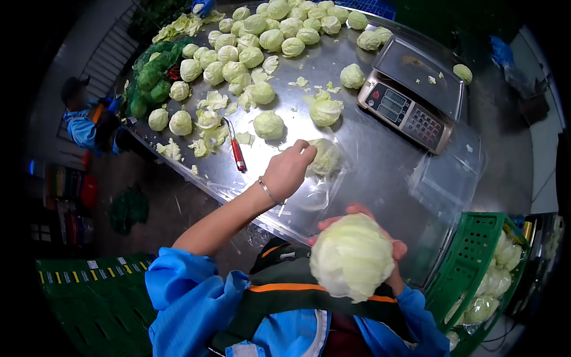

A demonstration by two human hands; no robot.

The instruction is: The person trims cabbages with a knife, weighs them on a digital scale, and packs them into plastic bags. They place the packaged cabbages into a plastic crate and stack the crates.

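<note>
My right hand (397,250) holds a large pale green cabbage (352,257) close to my body, the fingers wrapped round its far side. My left hand (286,171), with a bracelet at the wrist, is closed over the metal table. Its fingertips are hidden, so what they pinch is unclear. Right beside it a cabbage (325,157) sits in or on clear plastic bag film (333,187). Further left lie a single cabbage (268,125) and a hooked knife with a red handle (238,156). Another cabbage with loose outer leaves (325,109) lies beyond my left hand.
A digital scale (410,104) stands at the right. Many cabbages (254,25) and loose leaves (209,121) cover the far left, near a green net sack (153,77). Clear bags (443,178) lie at the right edge. A green crate (476,238) holds bagged cabbages. A co-worker (89,122) stands left.
</note>
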